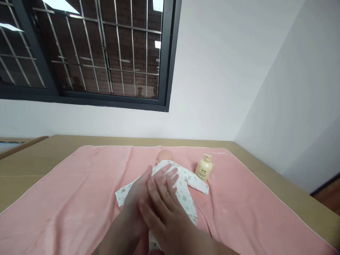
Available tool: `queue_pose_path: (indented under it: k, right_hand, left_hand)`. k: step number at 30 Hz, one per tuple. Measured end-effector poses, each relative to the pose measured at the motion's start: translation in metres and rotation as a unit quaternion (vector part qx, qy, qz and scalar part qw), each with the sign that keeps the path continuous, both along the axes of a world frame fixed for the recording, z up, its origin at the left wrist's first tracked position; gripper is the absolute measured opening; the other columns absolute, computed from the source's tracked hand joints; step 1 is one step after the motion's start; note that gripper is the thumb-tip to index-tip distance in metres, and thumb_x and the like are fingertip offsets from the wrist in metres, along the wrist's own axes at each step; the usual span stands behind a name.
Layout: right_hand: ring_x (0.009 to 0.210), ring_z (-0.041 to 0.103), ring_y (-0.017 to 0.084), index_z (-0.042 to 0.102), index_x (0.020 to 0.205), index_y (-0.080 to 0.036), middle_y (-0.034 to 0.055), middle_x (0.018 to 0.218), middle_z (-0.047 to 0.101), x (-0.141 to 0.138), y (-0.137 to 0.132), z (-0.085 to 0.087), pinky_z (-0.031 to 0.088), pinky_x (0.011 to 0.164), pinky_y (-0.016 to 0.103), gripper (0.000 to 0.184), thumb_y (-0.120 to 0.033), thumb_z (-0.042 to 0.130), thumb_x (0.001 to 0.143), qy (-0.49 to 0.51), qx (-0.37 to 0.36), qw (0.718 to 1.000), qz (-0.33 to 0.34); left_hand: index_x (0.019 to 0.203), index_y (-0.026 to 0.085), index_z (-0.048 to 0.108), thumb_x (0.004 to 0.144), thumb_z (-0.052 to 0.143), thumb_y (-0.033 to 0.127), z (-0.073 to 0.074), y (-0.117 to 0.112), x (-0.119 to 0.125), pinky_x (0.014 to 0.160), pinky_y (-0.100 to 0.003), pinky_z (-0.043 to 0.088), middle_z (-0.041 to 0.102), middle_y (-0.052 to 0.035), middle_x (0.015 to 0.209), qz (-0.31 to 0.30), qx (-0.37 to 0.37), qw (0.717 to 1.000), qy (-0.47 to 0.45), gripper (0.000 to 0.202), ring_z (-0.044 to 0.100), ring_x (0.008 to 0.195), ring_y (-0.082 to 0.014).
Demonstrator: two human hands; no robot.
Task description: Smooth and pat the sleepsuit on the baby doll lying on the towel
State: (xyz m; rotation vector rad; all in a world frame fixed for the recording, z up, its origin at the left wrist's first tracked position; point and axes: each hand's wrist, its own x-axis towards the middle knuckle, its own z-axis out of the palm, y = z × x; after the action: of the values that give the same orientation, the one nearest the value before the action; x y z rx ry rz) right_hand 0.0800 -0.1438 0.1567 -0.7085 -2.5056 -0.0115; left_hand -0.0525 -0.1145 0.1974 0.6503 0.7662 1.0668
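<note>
Centrally, low in the frame, the left hand point(134, 198) and right hand point(163, 203) meet palm to palm, fingers stretched flat and gripping nothing, directly over the doll point(186, 182) in its white printed suit. It lies on the pink towel point(66, 198), head toward the frame's middle. The hands hide its torso and legs; a cream pump bottle point(204, 168) stands just right of its head.

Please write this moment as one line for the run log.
left hand + right hand: open, pressed together, over doll | doll: lying on pink towel | bottle: upright, beside doll
</note>
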Motion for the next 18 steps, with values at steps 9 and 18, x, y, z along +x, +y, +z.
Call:
queue_pose_path:
  k: [9, 18]
  right_hand:
    - [0.137, 0.041, 0.021, 0.043, 0.145, -0.02, 0.0075, 0.146, 0.047, 0.037, 0.118, -0.026, 0.032, 0.114, 0.042, 0.05, -0.033, 0.04, 0.096, 0.246, -0.217, 0.919, -0.22]
    - [0.146, 0.022, 0.025, 0.043, 0.145, -0.018, 0.009, 0.156, 0.028, 0.036, 0.145, -0.089, 0.017, 0.118, 0.05, 0.051, -0.03, 0.038, 0.096, -0.001, -0.158, 0.961, -0.227]
  left_hand:
    - [0.126, 0.021, 0.053, 0.095, 0.039, 0.034, -0.042, 0.077, 0.004, 0.115, -0.029, 0.032, 0.049, -0.0088, 0.144, 0.255, 0.034, 0.964, -0.071, 0.036, 0.044, 0.136, -0.015]
    - [0.097, 0.021, 0.063, 0.093, 0.045, 0.024, -0.112, 0.129, 0.049, 0.113, -0.032, 0.031, 0.063, -0.0058, 0.121, 0.249, 0.136, 0.945, 0.162, 0.018, 0.052, 0.124, -0.0191]
